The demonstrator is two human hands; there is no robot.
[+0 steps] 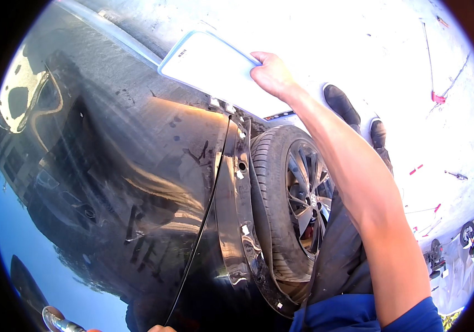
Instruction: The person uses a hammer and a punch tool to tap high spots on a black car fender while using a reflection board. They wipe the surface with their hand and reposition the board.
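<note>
My right hand (pixel 273 74), its arm reaching up from the lower right, is closed on the right edge of a white rectangular panel (pixel 220 69). The panel is flat, with rounded corners and a pale-blue rim, held tilted over the car's sill and just above the wheel. Of my left hand (pixel 160 328), only bits of fingers show at the bottom edge. Beside them, at the lower left, a chrome ratchet (pixel 63 322) with a round head runs into my left hand's fingers. Most of that hand is cut off.
The glossy dark car body (pixel 137 182) fills the left side. White clips dot its bare wheel-arch edge (pixel 242 216), around the tyre (pixel 270 177). Dark shoes (pixel 342 104) stand past my forearm. Tools, including a long red-handled one (pixel 438 98), lie on the bright floor.
</note>
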